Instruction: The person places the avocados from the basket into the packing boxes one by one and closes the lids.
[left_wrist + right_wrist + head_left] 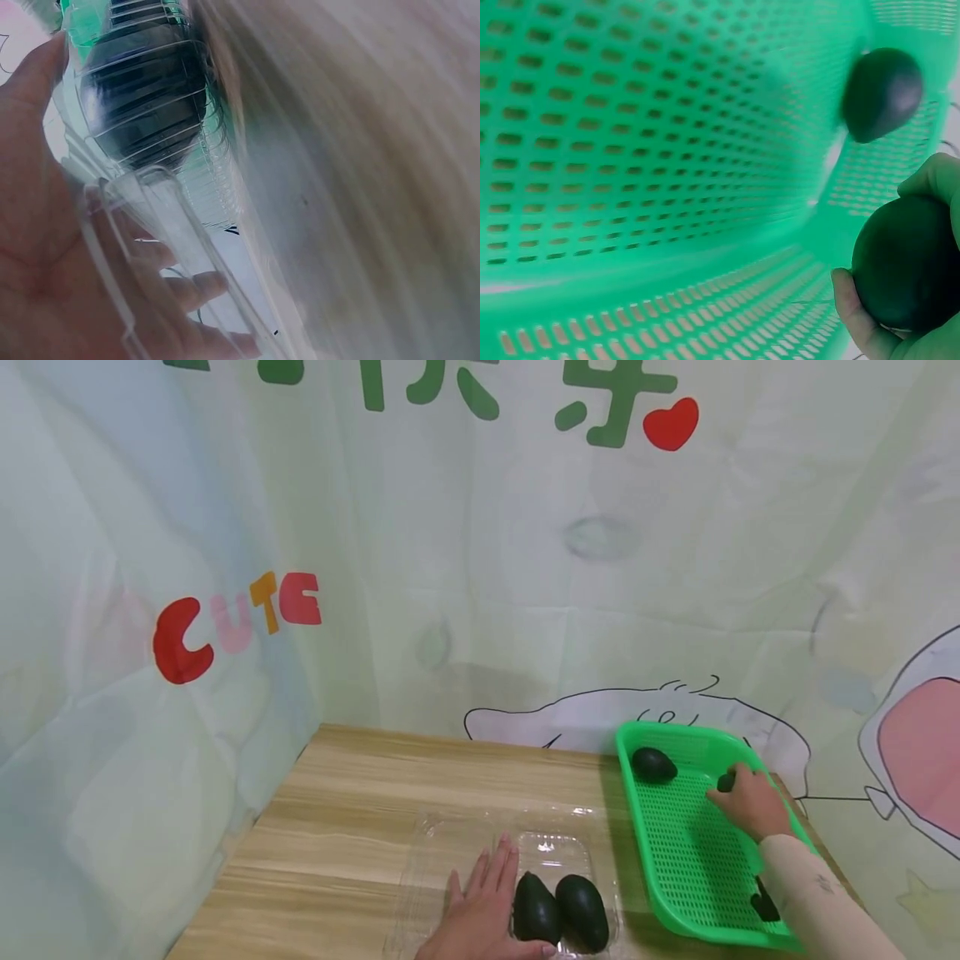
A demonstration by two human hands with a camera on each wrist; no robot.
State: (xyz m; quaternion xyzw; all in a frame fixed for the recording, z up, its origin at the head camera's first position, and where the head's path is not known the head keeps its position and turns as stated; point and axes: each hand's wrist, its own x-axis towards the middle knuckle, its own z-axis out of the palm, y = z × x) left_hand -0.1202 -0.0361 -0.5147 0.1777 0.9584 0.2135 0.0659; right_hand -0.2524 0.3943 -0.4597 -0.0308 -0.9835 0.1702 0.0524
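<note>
A clear plastic clamshell box [555,847] lies unfolded on the table, with two dark avocados [581,912] side by side in its right half. My left hand [483,906] rests along the middle of the box with its fingers extended, the thumb beside the avocados. Up close in the left wrist view, the plastic edge [176,206] crosses in front of those fingers. Over the right side of a green basket [648,860], my right hand [753,806] grips a dark avocado [904,262] between thumb and fingers. Another avocado [654,765] lies in the basket's far left corner.
A dark object [765,906] sits low in the basket, partly covered by the right sleeve [817,893]. Wood-grain tabletop [337,827] extends to the left of the box. A printed curtain [450,568] hangs behind and along the left side.
</note>
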